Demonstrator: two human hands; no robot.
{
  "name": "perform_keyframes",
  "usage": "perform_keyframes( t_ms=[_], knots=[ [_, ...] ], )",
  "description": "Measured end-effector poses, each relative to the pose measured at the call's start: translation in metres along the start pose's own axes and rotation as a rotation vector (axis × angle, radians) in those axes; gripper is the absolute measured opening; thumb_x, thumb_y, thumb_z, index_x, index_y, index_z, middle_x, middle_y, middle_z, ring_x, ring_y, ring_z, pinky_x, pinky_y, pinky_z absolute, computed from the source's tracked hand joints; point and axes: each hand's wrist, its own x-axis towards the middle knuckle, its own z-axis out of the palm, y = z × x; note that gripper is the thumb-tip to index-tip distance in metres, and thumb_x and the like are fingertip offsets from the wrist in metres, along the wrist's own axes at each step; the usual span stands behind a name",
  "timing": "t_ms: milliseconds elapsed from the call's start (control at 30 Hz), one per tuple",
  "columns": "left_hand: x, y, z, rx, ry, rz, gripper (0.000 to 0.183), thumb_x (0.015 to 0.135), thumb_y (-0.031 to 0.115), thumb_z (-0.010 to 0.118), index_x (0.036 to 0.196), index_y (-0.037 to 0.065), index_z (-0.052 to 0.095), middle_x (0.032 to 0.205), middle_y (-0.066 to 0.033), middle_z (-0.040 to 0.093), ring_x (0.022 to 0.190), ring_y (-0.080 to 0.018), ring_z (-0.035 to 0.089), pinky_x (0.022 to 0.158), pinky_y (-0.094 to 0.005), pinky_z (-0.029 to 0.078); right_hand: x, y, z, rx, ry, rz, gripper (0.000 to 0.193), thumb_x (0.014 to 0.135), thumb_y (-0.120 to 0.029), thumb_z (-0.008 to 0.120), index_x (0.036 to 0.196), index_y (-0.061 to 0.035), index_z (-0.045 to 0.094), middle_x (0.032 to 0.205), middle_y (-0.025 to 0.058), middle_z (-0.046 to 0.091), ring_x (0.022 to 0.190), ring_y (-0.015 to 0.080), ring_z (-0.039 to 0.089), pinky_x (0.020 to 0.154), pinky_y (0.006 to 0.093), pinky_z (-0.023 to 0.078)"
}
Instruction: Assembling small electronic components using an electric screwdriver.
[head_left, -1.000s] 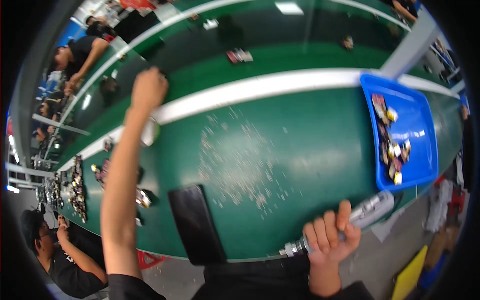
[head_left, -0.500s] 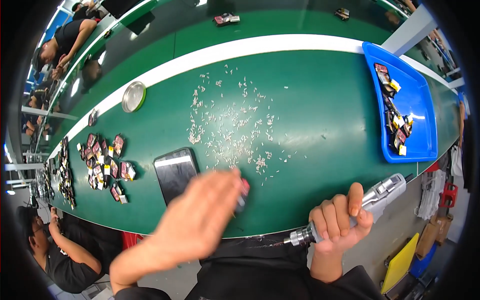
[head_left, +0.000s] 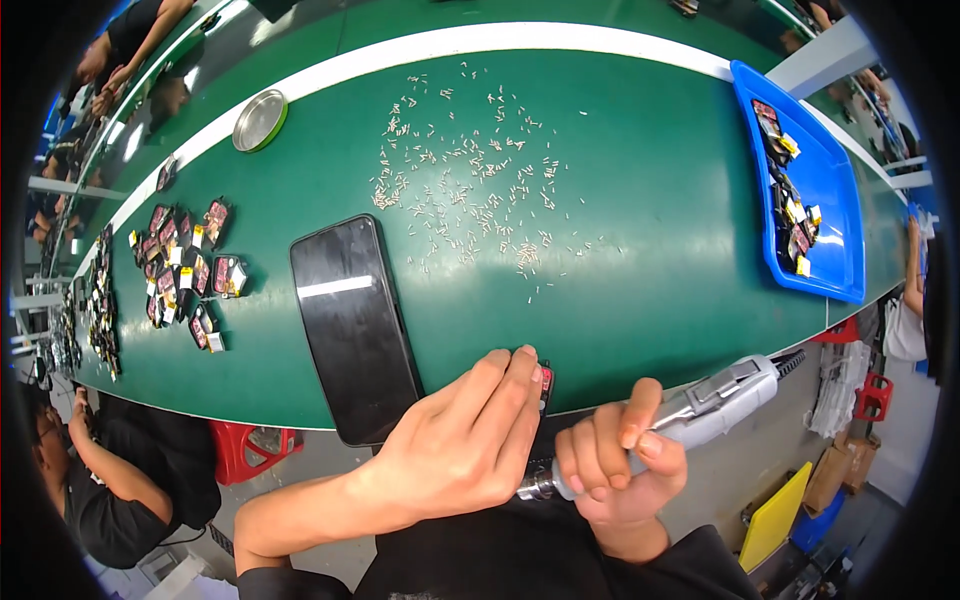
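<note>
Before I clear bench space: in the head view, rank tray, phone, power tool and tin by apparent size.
1. Tray and phone: too alike to rank; the phone looks nearer
2. Power tool, partly hidden by right hand
3. Tin

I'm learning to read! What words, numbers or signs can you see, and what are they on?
No text can be read here.
Pile at left: any print is too small.
Parts in the blue tray: too small as well.
Part at the left hand: mostly covered, nothing readable.
Driver in the right hand: no print I can make out.
Phone: dark screen, a bright glare stripe, no words showing.
</note>
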Motion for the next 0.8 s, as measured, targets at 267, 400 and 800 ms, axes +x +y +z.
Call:
perform_keyframes(
  t_ms=[267,400,800],
  knots=[
    [-0.001,0.009,-0.001,0.108,0.029,0.074,0.029,0.066,0.000,0.065,0.090,-0.015,0.061,0.094,-0.0245,0.063,0.079,-0.0296,0.064,0.063,-0.0305,0.056,-0.002,0.016,0.002,-0.119,0.148,-0.030,0.008,0.090,-0.016,0.046,0.091,-0.0084,0.045,0.056,0.0024,0.041,0.047,0.0149,0.042,0.052,0.0322,0.040],
    [-0.001,0.012,-0.005,0.081,-0.047,0.014,0.031,0.066,0.000,0.065,0.092,-0.016,0.061,0.098,-0.0275,0.062,0.085,-0.0321,0.063,0.067,-0.0322,0.056,0.000,0.009,0.007,-0.116,0.151,-0.010,0.009,0.089,-0.017,0.046,0.087,-0.0083,0.044,0.055,0.0013,0.041,0.044,0.0131,0.041,0.049,0.0299,0.040],
    [-0.010,0.017,0.000,0.085,-0.087,-0.040,0.030,0.067,-0.001,0.062,0.093,-0.016,0.063,0.105,-0.0285,0.062,0.096,-0.0349,0.062,0.080,-0.0342,0.055,0.050,-0.054,0.027,-0.444,-0.205,-0.263,0.019,0.093,-0.025,0.052,0.089,-0.0081,0.044,0.058,0.0028,0.047,0.045,0.0141,0.045,0.047,0.0285,0.040]
  ],
)
